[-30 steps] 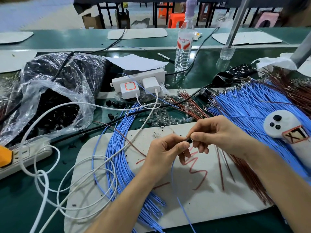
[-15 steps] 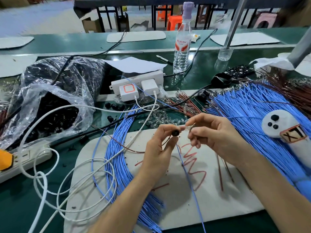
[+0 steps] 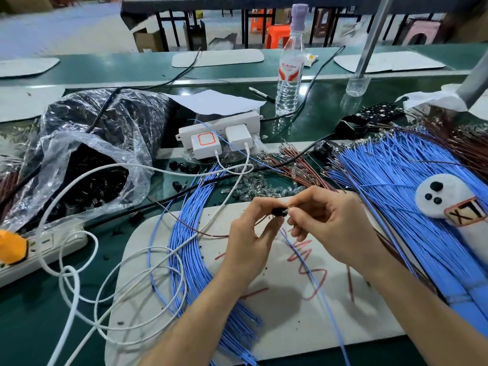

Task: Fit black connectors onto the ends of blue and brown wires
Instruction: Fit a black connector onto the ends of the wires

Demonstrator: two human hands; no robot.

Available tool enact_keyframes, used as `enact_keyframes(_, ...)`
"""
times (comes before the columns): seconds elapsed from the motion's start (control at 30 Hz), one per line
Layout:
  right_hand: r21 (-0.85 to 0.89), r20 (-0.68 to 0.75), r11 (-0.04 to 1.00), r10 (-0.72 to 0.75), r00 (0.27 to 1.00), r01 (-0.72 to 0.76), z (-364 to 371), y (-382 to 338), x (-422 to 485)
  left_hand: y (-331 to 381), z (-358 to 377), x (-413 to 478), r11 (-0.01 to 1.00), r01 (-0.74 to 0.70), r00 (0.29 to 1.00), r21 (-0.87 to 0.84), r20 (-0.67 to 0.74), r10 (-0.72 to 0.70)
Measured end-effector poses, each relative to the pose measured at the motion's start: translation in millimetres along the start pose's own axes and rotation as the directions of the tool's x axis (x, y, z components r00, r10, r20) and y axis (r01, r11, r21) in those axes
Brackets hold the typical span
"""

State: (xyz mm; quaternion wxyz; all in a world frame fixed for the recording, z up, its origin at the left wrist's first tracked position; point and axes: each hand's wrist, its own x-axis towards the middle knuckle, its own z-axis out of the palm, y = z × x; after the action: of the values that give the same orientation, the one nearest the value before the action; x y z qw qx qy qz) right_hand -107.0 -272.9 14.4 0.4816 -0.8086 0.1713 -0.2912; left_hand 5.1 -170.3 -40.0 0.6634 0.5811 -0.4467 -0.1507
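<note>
My left hand (image 3: pixel 250 233) pinches a small black connector (image 3: pixel 279 211) between thumb and fingers above the white mat (image 3: pixel 303 326). A thin brown wire (image 3: pixel 190 228) trails left from it. My right hand (image 3: pixel 327 225) pinches the metal end of a blue wire (image 3: pixel 317 283) right against the connector; that wire hangs down over the mat toward me. A curved bundle of blue wires (image 3: pixel 190 260) lies left of my hands. A large fan of blue wires (image 3: pixel 412 202) spreads at the right, with brown wires (image 3: pixel 459 146) behind it.
A clear plastic bag of black connectors (image 3: pixel 87 178) lies at the left. White charger cables (image 3: pixel 105 286) loop across the mat's left side from a power strip (image 3: pixel 219 136). Another power strip (image 3: pixel 45 247) sits far left. A water bottle (image 3: pixel 289 72) stands behind; a white padded figure (image 3: pixel 446 199) lies right.
My hands separated briefly, showing the connector in my left fingers and the wire tip in my right. They are back together, wire end at the connector.
</note>
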Motion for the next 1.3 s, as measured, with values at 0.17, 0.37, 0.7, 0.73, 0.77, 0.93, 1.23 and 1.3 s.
enact_keyframes(0.17,-0.317,0.011,0.935,-0.165,0.986,0.160,-2.7,1.1,3.2,-3.0,-0.6,-0.6,0.996,-0.002,1.000,0.085,-0.005,0.002)
enact_keyframes(0.37,-0.034,0.115,0.998,0.050,0.992,-0.046,-11.9,2.6,7.9,-0.7,0.0,-2.3,0.998,-0.007,0.999,0.065,0.042,0.004)
enact_keyframes(0.7,0.254,0.245,0.916,0.248,0.937,-0.309,-17.0,7.0,15.7,-1.5,-0.1,-6.1,0.999,0.036,0.995,0.011,0.089,-0.037)
enact_keyframes(0.73,0.266,0.243,0.909,0.259,0.935,-0.321,-16.6,7.6,15.3,-0.8,-0.1,-6.1,0.999,0.046,0.995,-0.009,0.088,-0.045)
enact_keyframes(0.77,0.275,0.235,0.904,0.267,0.935,-0.327,-15.7,8.7,14.0,0.2,-0.2,-6.2,0.998,0.055,0.995,-0.029,0.091,-0.052)
enact_keyframes(0.93,0.329,0.248,0.867,0.303,0.920,-0.375,-17.3,12.5,7.8,3.8,1.2,-7.7,0.994,0.083,0.988,-0.065,0.135,-0.073)
enact_keyframes(1.23,0.230,0.433,0.859,0.330,0.839,-0.457,-30.6,5.3,18.3,1.0,5.3,-11.2,0.972,0.178,0.973,-0.157,0.176,-0.149)
enact_keyframes(1.3,0.274,0.417,0.844,0.327,0.848,-0.460,-28.5,7.8,17.5,1.9,5.8,-10.6,0.962,0.195,0.973,-0.193,0.162,-0.165)
